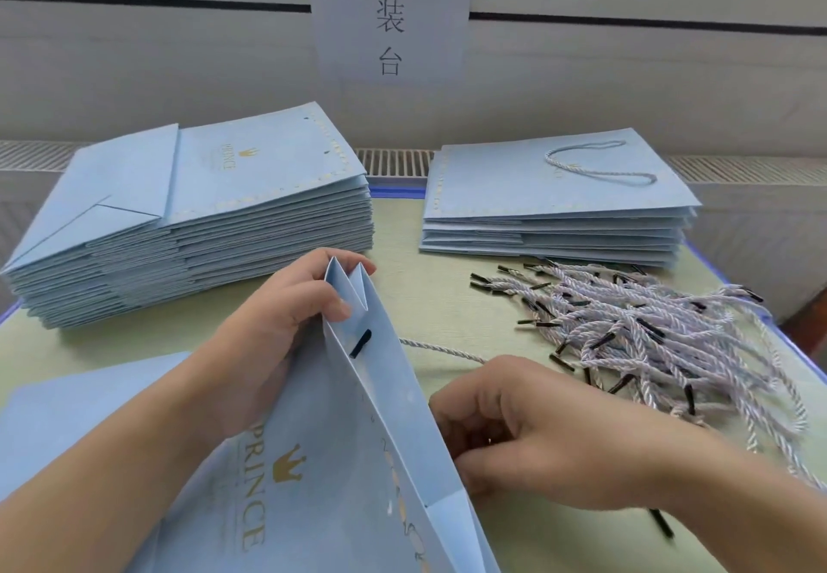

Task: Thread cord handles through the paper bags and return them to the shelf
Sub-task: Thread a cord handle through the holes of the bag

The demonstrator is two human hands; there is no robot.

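A light blue paper bag (pixel 358 447) printed "PRINCE" stands tilted in front of me, its mouth spread. My left hand (pixel 273 326) grips its folded top corner. A black cord tip (pixel 360 343) pokes out through a hole in the bag's side panel, and the grey twisted cord (pixel 443 351) trails right over the table behind the bag. My right hand (pixel 537 434) is curled against the bag's right wall, its fingertips hidden; a second black tip (pixel 662 523) sticks out under its wrist. What the right fingers pinch is not visible.
A tall stack of flat bags (pixel 192 223) without handles sits at the back left. A lower stack of bags with cord handles (pixel 559 201) sits at the back right. Several loose cords (pixel 635 335) lie heaped at the right. The green mat (pixel 447 304) has a blue edge.
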